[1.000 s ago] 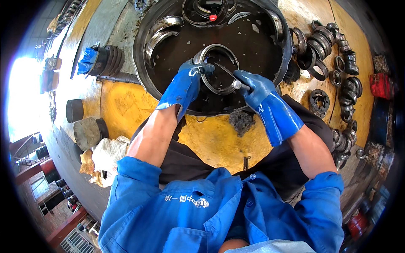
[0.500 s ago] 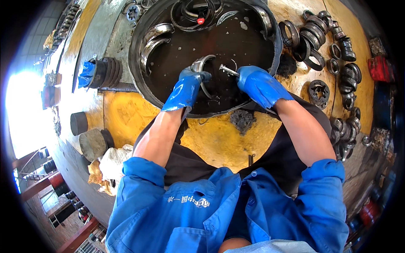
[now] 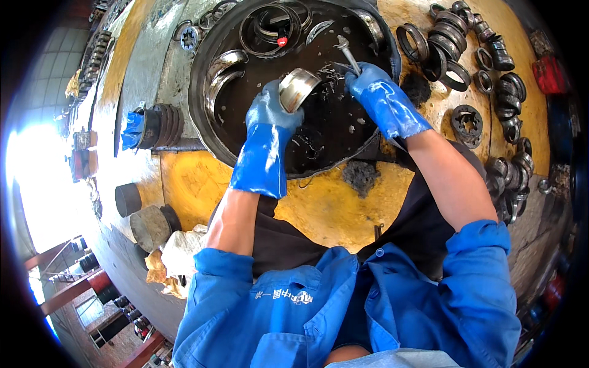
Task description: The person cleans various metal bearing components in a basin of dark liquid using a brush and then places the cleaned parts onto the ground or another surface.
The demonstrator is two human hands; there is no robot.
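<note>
My left hand [image 3: 269,113], in a long blue rubber glove, grips a shiny metal ring [image 3: 299,88] by its lower left side. The ring is tilted above the dark liquid [image 3: 340,132] in a big round tub [image 3: 197,110]. In my right hand [image 3: 375,92], gloved alike, is a slim tool with a metal shaft [image 3: 349,55], its knobbed tip pointing away from me. The tool's handle is hidden in the glove, so its exact kind does not show. Ring and tool are apart.
Large rings [image 3: 270,30] and a red-tipped object [image 3: 282,42] lie at the tub's far side; more rings [image 3: 226,70] lean inside its left wall. Rows of dark metal rings [image 3: 451,37] stand on the right. A dark fibrous clump [image 3: 361,176] lies before the tub.
My left hand has raised the ring out of the liquid and turned it. My right hand has moved away from me with the tool, whose tip now points farther forward.
</note>
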